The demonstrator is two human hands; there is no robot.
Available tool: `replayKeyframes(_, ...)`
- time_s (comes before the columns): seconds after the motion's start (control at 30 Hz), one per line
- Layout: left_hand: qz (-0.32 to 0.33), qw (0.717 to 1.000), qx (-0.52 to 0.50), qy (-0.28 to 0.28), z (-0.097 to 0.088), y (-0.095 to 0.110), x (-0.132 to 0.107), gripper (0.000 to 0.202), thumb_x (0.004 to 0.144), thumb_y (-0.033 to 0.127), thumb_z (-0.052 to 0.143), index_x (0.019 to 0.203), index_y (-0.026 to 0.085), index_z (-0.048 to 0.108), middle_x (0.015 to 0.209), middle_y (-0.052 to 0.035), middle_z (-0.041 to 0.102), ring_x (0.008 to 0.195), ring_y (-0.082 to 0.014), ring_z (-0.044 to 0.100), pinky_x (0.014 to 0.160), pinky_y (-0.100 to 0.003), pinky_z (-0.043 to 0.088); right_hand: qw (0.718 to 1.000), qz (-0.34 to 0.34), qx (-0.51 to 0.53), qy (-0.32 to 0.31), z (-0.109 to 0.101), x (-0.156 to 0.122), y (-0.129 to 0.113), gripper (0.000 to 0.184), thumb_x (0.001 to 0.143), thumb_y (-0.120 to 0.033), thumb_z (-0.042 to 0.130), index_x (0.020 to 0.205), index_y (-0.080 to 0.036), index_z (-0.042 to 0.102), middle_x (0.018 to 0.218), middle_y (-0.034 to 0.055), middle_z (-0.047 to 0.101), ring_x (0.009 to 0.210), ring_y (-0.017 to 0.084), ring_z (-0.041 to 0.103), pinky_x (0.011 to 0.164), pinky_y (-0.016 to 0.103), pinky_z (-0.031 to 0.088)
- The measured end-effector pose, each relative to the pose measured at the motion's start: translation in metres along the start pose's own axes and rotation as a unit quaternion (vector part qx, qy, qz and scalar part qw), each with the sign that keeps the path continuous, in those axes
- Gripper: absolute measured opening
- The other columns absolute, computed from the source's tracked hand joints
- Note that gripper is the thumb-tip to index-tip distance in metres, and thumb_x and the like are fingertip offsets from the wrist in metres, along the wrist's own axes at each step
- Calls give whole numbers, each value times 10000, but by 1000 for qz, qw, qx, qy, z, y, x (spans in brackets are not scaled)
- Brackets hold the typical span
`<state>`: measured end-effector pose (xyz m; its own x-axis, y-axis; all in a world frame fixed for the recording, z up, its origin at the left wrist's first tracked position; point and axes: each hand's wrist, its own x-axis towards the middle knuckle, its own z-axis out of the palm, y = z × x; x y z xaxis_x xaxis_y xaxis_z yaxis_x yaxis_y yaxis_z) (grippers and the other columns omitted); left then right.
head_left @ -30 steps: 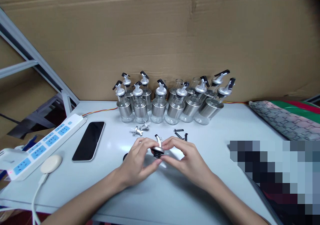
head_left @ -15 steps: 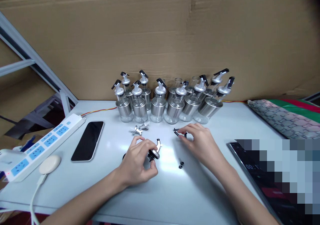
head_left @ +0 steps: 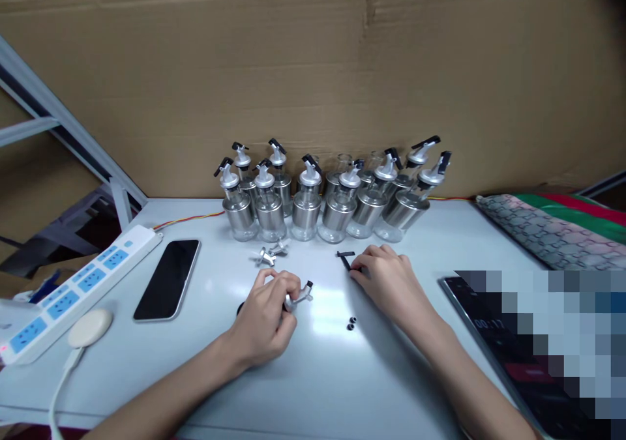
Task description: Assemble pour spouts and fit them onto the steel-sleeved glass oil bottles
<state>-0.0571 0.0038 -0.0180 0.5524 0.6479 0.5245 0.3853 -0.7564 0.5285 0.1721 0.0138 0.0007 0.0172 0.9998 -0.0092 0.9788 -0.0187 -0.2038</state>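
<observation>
My left hand (head_left: 264, 313) is closed round a silver bottle pourer (head_left: 299, 296), its spout with a small black tip pointing right and its base hidden by my fingers. At the black plastic levers (head_left: 346, 254) on the table, my right hand (head_left: 386, 280) has thumb and index pinched at the near end of one slanting lever (head_left: 346, 263). Two small black caps (head_left: 351, 324) lie between my hands. Beyond my left hand rest loose silver spout parts (head_left: 267, 256).
Several glass-and-steel bottles (head_left: 306, 215), most topped with pourers, stand along the cardboard wall (head_left: 293, 68). On the left are a phone (head_left: 167, 280), a power strip (head_left: 81, 290) and a round white charger (head_left: 90, 327). A tablet-like screen (head_left: 489, 326) and a patterned bag (head_left: 542, 231) occupy the right.
My left fingers have closed further over the pourer, turning its spout down toward the right. My right hand has shifted slightly right and nearer, uncovering more of the levers.
</observation>
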Motion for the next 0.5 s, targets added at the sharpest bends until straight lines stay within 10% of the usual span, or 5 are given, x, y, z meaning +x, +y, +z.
replayKeyframes(0.13, -3, 1000, 3, -1, -1, 1, 1, 292, 677, -8, 342, 871, 210, 345, 830, -23, 528, 804, -170, 537, 788, -341, 385, 985, -77, 152, -24, -5, -2, -1, 122, 849, -164, 554, 792, -180, 661, 864, 58, 666, 873, 231, 582, 753, 343, 415)
replayKeyframes(0.37, -1, 1000, -13, -1, -2, 1, 1, 249, 686, 36, 361, 845, 217, 298, 828, -28, 465, 797, -178, 493, 727, -318, 395, 833, -204, 471, -208, -17, -19, -17, 148, 910, -307, 528, 917, -201, 630, 973, 30, 671, 917, 168, 600, 797, 279, 437)
replayKeyframes(0.5, 33, 999, -9, -9, -2, 5, 3, 185, 791, 117, 432, 871, 220, 300, 827, -21, 477, 791, -174, 500, 746, -331, 404, 795, -209, 523, -226, -15, -20, -21, 160, 898, -329, 544, 883, -190, 621, 915, 22, 649, 870, 152, 580, 781, 268, 431)
